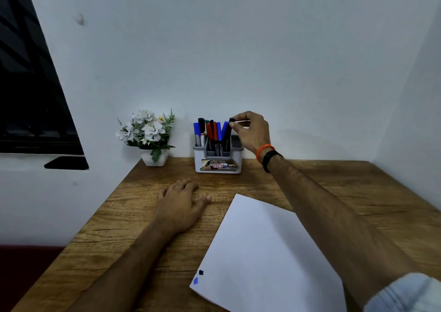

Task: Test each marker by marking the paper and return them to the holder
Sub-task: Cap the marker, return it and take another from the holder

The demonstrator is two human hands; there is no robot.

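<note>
Right hand (253, 131) stretched out toward twelve o'clock, above the holder (218, 161), thumb and forefinger in a narrow grip pinching the cap end of a black marker (229, 130). Marker tilted, lower end down inside the holder, at the three o'clock side of the cluster. Orange band (264, 151) and black band (270, 160) around that wrist, pale sleeve (403, 293) rolled up near the elbow at five o'clock.

Left hand (180, 204) flat on the counter (124, 216), palm down, fingers loosely spread and pointing toward twelve o'clock, holding nothing, grip slack and wide. Placed at seven o'clock from the holder and at nine o'clock from the top corner of the paper (262, 259), apart from both.

Holder white and grey, standing at the far edge of the counter against the wall (238, 49), with a printed label on its front. Inside it, upright or leaning: blue markers (197, 130), red markers (210, 130), another black-capped one (202, 123), and a green cap just visible behind.

Paper lying askew at five o'clock from the holder, partly under the right forearm. Two small marks near its corner at seven o'clock: one dark (201, 272), one blue (195, 280), just beside each other.

Pot of white flowers (148, 132) at nine o'clock from the holder, near the counter's far corner. Dark window (28, 85) at ten o'clock.
</note>
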